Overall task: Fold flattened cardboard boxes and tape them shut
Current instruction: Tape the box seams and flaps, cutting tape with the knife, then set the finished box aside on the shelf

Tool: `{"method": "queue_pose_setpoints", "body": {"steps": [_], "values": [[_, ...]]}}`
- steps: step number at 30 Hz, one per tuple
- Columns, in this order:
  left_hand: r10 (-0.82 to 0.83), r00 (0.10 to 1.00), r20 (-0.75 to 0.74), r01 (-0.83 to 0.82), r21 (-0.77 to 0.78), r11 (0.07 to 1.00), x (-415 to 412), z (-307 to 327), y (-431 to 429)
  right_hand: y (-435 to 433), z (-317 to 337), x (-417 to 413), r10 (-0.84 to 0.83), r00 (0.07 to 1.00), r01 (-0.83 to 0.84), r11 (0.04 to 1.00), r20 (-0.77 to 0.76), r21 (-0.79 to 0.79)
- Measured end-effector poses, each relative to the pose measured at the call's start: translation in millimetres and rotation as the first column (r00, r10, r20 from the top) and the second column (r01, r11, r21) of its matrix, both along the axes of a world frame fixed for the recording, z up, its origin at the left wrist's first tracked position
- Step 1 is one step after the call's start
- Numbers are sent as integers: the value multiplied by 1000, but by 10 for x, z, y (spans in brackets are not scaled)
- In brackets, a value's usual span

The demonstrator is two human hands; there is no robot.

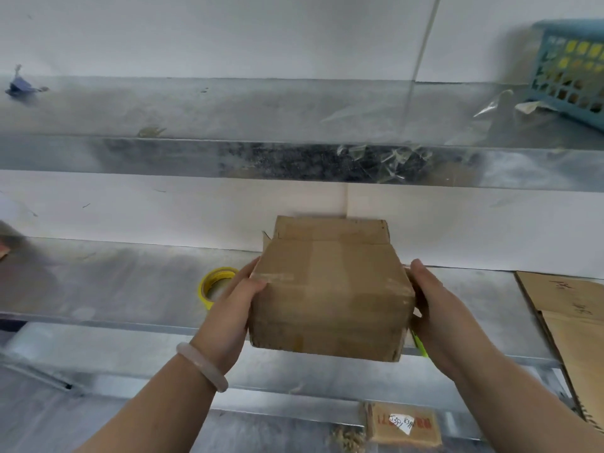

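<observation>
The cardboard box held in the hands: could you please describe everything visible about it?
The cardboard box is plain brown corrugated board, scuffed and worn, already folded into shape. Its upper flaps look folded shut. Glossy clear tape seems to cross its near face. It is held above the metal shelf, tilted. The left hand grips its left side, the right hand its right side.

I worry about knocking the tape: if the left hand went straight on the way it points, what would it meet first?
The cardboard box, which the left hand grips; the yellow tape roll seems just left of that line.
</observation>
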State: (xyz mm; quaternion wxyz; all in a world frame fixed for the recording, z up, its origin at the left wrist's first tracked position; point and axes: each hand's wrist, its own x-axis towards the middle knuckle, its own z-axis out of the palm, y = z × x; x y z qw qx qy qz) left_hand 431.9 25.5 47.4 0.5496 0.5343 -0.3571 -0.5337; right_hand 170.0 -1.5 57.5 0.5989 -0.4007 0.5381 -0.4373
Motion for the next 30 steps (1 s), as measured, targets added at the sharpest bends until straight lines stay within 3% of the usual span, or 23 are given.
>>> {"method": "queue_pose_setpoints", "body": {"steps": [4, 10, 14, 18, 21, 24, 30], "values": [[-1, 999, -47, 0, -34, 999, 48, -64, 109, 85, -74, -33, -13, 992, 10, 1000, -127, -29], [-33, 957, 287, 37, -10, 999, 120, -192, 167, 164, -167, -87, 152, 959, -185, 975, -240, -122], [35, 997, -65, -35, 6, 999, 222, -264, 117, 109, -163, -79, 71, 984, -84, 994, -165, -74], [36, 997, -64, -26, 145, 989, 251, -244, 92, 10, -150, -3, 112, 972, -103, 993, -205, 54], [21, 997, -80, -2, 236, 972, 217, -250, 33, -95, -83, 108, 170, 890, -135, 984, -423, 112], [31, 998, 62, -45, 244, 969, 183, -208, -64, -224, -14, 177, 161, 737, -139, 987, -656, 85], [99, 948, 302, -160, 183, 970, 129, -116, -201, -333, 87, 147, 59, 459, -239, 969, -886, -59]]}}
